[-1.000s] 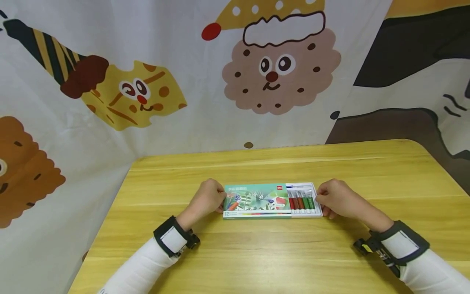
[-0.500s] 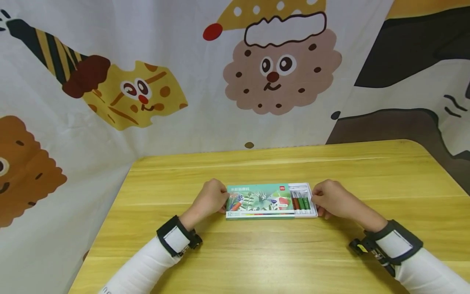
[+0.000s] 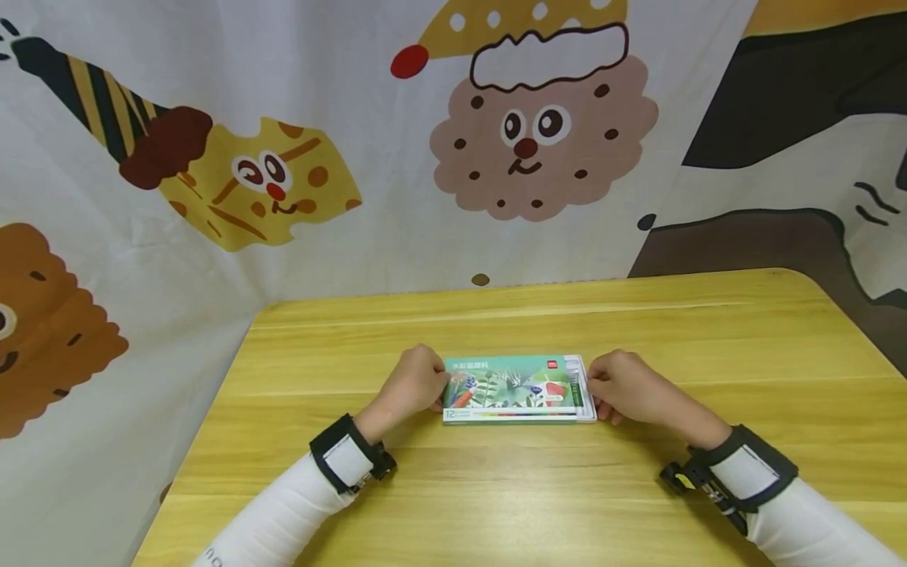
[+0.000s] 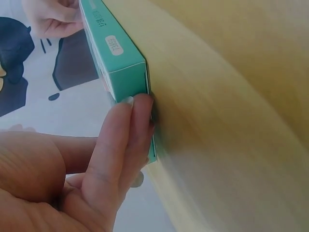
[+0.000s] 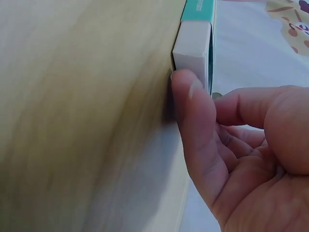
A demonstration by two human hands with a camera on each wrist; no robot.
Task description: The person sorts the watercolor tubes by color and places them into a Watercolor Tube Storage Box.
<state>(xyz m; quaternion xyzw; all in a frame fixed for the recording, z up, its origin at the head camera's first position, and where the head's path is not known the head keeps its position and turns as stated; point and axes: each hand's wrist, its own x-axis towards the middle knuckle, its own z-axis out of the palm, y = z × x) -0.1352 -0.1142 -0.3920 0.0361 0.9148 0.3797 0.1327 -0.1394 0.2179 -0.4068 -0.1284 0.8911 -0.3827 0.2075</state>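
Note:
A flat green paint box (image 3: 503,390) with a floral print lies on the table in the head view. Its white inner tray (image 3: 589,408) sticks out a little at the right end, with a green paint tube (image 3: 576,394) showing in the gap. My left hand (image 3: 414,382) holds the sleeve's left end; in the left wrist view its fingers (image 4: 113,140) lie against the green end wall. At the other end my right hand (image 3: 632,390) grips the tray's outer end, and the right wrist view shows a fingertip (image 5: 186,84) on the white wall. The remaining tubes are covered by the sleeve.
The box rests on a yellow wood-grain table (image 3: 510,488). Behind and to the left hangs a white cloth (image 3: 383,236) printed with cartoon food figures. Both wrists carry black straps with small cameras.
My right hand has moved left, sliding the tray into the sleeve until only a narrow strip shows. The sleeve and my left hand have shifted slightly right.

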